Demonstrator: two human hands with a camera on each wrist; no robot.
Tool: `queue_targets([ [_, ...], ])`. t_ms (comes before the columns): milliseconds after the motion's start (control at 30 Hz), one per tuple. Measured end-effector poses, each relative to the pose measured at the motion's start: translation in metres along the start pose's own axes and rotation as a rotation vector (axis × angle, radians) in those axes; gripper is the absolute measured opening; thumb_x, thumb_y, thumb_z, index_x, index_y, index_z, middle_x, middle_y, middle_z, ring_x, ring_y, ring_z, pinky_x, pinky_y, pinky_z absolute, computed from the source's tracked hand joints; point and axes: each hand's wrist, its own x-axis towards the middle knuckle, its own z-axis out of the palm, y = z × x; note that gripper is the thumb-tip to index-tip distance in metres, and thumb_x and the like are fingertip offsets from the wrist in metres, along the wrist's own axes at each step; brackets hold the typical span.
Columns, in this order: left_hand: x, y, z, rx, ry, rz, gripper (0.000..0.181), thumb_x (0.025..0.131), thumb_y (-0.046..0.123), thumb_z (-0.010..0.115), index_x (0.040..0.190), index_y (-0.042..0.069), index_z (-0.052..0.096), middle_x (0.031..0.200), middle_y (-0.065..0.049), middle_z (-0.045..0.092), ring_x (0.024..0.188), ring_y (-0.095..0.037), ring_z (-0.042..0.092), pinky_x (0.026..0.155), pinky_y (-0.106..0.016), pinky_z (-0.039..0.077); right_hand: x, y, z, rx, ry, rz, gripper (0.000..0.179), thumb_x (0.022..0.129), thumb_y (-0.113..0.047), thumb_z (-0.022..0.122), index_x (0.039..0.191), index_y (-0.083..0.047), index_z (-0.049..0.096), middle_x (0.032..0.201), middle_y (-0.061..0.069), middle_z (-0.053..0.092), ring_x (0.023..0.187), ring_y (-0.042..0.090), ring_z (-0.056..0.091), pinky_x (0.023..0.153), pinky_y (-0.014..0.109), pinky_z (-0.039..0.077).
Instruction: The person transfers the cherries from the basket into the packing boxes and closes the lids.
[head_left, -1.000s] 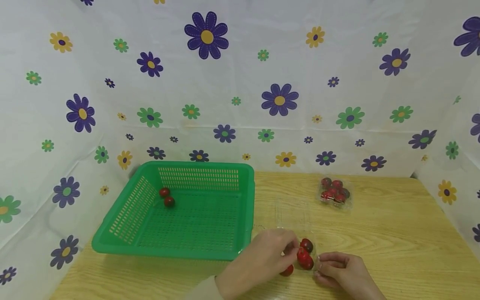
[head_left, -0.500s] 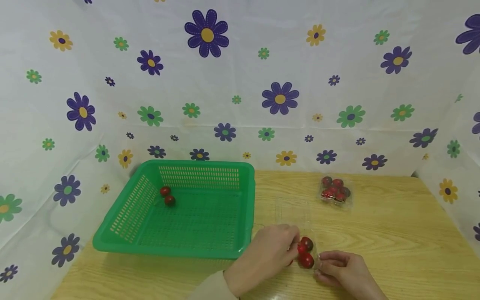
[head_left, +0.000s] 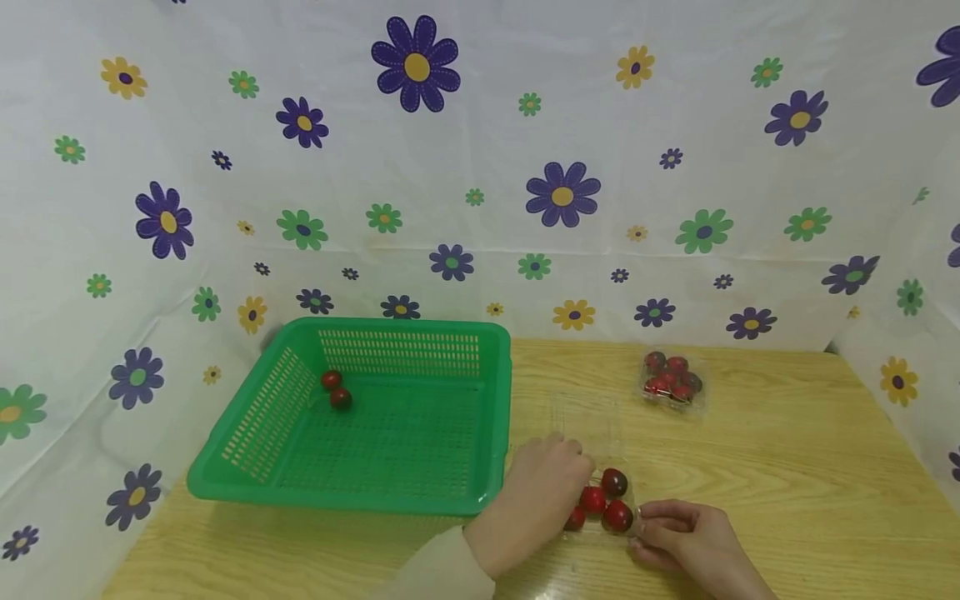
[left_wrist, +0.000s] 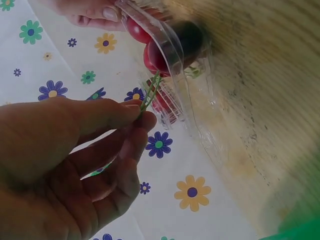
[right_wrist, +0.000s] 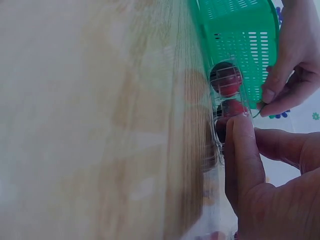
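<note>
My left hand (head_left: 536, 496) is over the left side of an open clear plastic box (left_wrist: 187, 105). Its thumb and forefinger pinch a thin green stem (left_wrist: 149, 95), which runs to the red cherries in the box. Several dark and bright red cherries (head_left: 617, 516) lie there, some partly covered by the left hand in the head view. At the box's right side, my right hand (head_left: 690, 542) grips the clear wall between thumb and fingers. The box's transparent lid (head_left: 588, 417) is folded back, away from me.
Left of the box stands a green plastic basket (head_left: 393, 504), with two cherries (head_left: 341, 398) in its far left corner. A second clear box of cherries (head_left: 672, 379) sits at the back right of the wooden table (head_left: 795, 467). Flower-printed cloth (head_left: 480, 125) encloses the table.
My left hand has shifted slightly left and away from me, uncovering more cherries. The cherries have moved apart a little in the box. My right hand keeps its grip.
</note>
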Motion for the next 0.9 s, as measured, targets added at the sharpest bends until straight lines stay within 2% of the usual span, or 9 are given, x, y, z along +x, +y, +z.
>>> queue_targets([
  [100, 0.003, 0.002, 0.0, 0.036, -0.01, 0.003, 0.013, 0.081, 0.013, 0.085, 0.08, 0.021, 0.075, 0.076, 0.006, 0.068, 0.067, -0.006, 0.056, 0.057, -0.018, 0.05, 0.0, 0.0, 0.0, -0.001, 0.001, 0.002, 0.037, 0.095, -0.001, 0.067, 0.128, 0.015, 0.057, 0.095, 0.012, 0.075, 0.084, 0.022, 0.077, 0.078, 0.031, 0.064],
  [233, 0.004, 0.008, 0.001, 0.099, -0.04, 0.015, 0.015, 0.079, 0.02, 0.087, 0.085, 0.021, 0.073, 0.081, 0.006, 0.068, 0.073, -0.007, 0.057, 0.065, -0.017, 0.051, 0.0, 0.0, 0.001, -0.004, 0.0, 0.002, 0.038, 0.095, -0.001, 0.068, 0.128, 0.015, 0.057, 0.095, 0.011, 0.075, 0.083, 0.022, 0.077, 0.078, 0.031, 0.064],
  [333, 0.003, 0.013, 0.003, 0.128, -0.065, 0.016, 0.015, 0.081, 0.025, 0.085, 0.09, 0.021, 0.074, 0.086, 0.005, 0.066, 0.077, -0.009, 0.056, 0.067, -0.018, 0.05, -0.001, 0.0, 0.0, -0.002, -0.01, -0.005, 0.039, 0.095, -0.002, 0.068, 0.128, 0.015, 0.057, 0.094, 0.01, 0.076, 0.084, 0.022, 0.077, 0.078, 0.031, 0.064],
  [433, 0.004, 0.017, 0.005, 0.125, -0.089, -0.003, 0.011, 0.086, 0.025, 0.083, 0.093, 0.021, 0.077, 0.093, 0.003, 0.064, 0.079, -0.01, 0.054, 0.068, -0.02, 0.05, -0.001, -0.001, -0.001, 0.0, -0.024, -0.012, 0.039, 0.095, -0.002, 0.069, 0.128, 0.015, 0.056, 0.094, 0.01, 0.076, 0.084, 0.022, 0.077, 0.078, 0.03, 0.064],
  [567, 0.006, 0.019, 0.008, 0.113, -0.113, -0.037, 0.009, 0.084, 0.027, 0.084, 0.091, 0.025, 0.079, 0.099, 0.003, 0.062, 0.083, -0.012, 0.05, 0.07, -0.024, 0.046, -0.002, -0.001, -0.002, -0.003, -0.043, -0.019, 0.041, 0.095, -0.003, 0.069, 0.129, 0.015, 0.055, 0.095, 0.009, 0.076, 0.085, 0.022, 0.077, 0.078, 0.03, 0.064],
  [733, 0.007, 0.02, 0.01, 0.126, -0.108, -0.049, 0.012, 0.08, 0.029, 0.086, 0.088, 0.027, 0.077, 0.097, 0.005, 0.061, 0.086, -0.013, 0.048, 0.07, -0.026, 0.041, -0.001, -0.001, -0.002, -0.011, -0.04, -0.022, 0.043, 0.095, -0.003, 0.069, 0.13, 0.016, 0.054, 0.096, 0.009, 0.076, 0.085, 0.022, 0.077, 0.078, 0.03, 0.064],
  [900, 0.005, 0.021, 0.01, 0.148, -0.08, -0.058, 0.017, 0.084, 0.027, 0.084, 0.097, 0.019, 0.075, 0.094, 0.004, 0.06, 0.082, -0.011, 0.053, 0.067, -0.021, 0.047, -0.001, 0.0, 0.0, -0.014, -0.02, -0.019, 0.042, 0.095, -0.003, 0.069, 0.129, 0.016, 0.054, 0.096, 0.01, 0.076, 0.085, 0.021, 0.077, 0.078, 0.03, 0.064],
])
